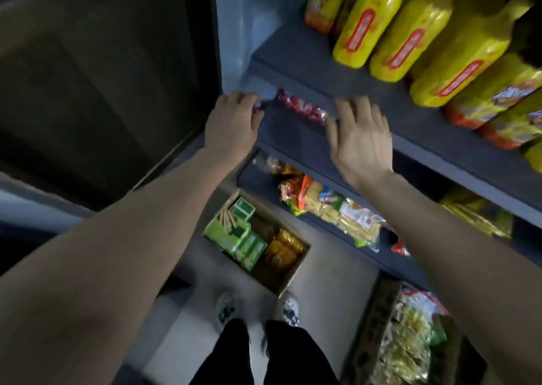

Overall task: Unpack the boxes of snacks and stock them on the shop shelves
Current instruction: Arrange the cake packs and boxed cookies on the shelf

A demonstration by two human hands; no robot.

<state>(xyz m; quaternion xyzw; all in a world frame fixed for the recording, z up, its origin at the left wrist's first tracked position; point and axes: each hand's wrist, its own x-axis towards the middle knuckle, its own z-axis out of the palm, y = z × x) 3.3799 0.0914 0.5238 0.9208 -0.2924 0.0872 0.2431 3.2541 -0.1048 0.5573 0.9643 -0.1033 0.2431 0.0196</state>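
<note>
A long red snack packet (303, 109) lies along the front of a dark grey shelf (293, 138), just under the shelf above. My left hand (231, 120) is at the packet's left end, with fingers curled around its silvery tip. On the packet's right end rests my right hand (360, 138), fingers straight and spread, thumb touching the wrapper. On the floor below stands an open cardboard box (289, 282) holding green snack boxes (243, 238) and orange packets (281, 252).
Yellow snack packs (410, 35) crowd the upper shelf (296, 53). Mixed snack bags (331, 211) lie on the lower shelf. A second box of green-yellow packets (407, 343) sits at the bottom right. A dark panel (102, 76) fills the left. My shoes (258, 308) stand behind the box.
</note>
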